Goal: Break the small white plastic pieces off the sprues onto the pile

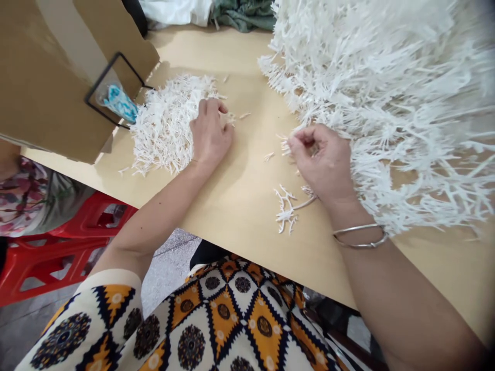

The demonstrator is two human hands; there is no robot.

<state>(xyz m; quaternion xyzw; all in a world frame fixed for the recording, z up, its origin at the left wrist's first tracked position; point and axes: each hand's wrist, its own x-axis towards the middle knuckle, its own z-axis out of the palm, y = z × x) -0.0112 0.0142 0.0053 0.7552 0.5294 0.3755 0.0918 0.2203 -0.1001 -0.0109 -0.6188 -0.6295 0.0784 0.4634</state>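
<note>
My left hand (211, 131) rests at the right edge of a small pile of short white sprigs (164, 123), its fingers curled and their tips partly hidden. Whatever it may hold cannot be made out. Nearer the middle, my right hand (323, 159) has thumb and forefinger pinched together on a small white branched sprig (285, 145), whose thin tips stick out to the left. Just below that hand lies a loose branched sprig (286, 208) with a stem. A large heap of longer white branched sprigs (386, 103) spreads beside and behind my right hand.
A cardboard box (50, 77) stands at the left, with a black wire frame (96, 95) and a blue-and-white item in clear wrap (119, 103) against it. Cloth (243, 13) lies at the table's far edge. Red stools (50, 257) and part of another person show at lower left.
</note>
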